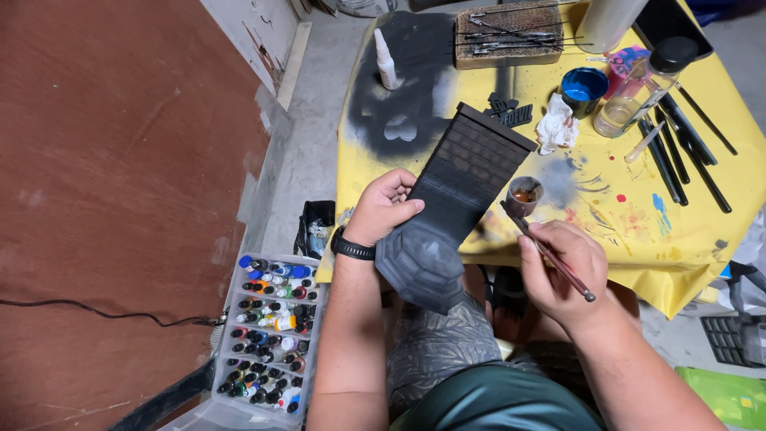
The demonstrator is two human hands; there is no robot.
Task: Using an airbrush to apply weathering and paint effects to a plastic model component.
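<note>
Gripping dark model wall (467, 172), paintbrush (550, 257)

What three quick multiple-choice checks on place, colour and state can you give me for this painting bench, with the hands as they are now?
1. Where is the tray of small paint bottles?
A. On the floor by the person's left side
B. On the yellow table cover
C. On the person's lap

2. What colour is the paint in the open round pot near the crumpled tissue?
A. Red
B. Blue
C. Green

3. What does the left hand do?
A. Rests flat on the table
B. Holds a brush
C. Grips the dark model wall piece

Answers: 1 A, the tray sits low beside the table, below the left arm. 2 B, its inside shows blue. 3 C, its fingers wrap the piece's edge, while the right hand holds the thin brush and a small cup.
</note>
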